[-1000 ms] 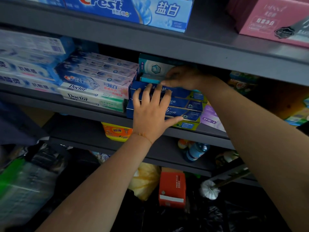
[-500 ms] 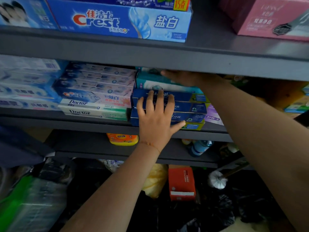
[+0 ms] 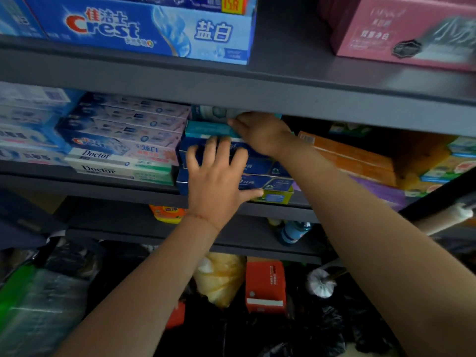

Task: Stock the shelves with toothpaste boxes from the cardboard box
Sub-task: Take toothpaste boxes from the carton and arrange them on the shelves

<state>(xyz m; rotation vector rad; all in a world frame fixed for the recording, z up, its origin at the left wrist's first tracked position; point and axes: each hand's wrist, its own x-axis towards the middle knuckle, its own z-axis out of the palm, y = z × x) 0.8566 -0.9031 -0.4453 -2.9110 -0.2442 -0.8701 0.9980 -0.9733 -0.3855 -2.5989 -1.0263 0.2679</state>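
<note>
My left hand [image 3: 219, 181], fingers straight, presses the dark blue toothpaste boxes [image 3: 260, 166]; my right hand [image 3: 260, 132], at 1 o'clock, grips the teal toothpaste box [image 3: 208, 128] atop them.

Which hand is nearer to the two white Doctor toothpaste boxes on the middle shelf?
Left. The left hand presses flat on the dark blue boxes just right of the Doctor boxes; the right hand reaches higher and farther right, on the teal box.

Dim grey metal shelving [image 3: 283, 81], floor seemingly dark
</note>
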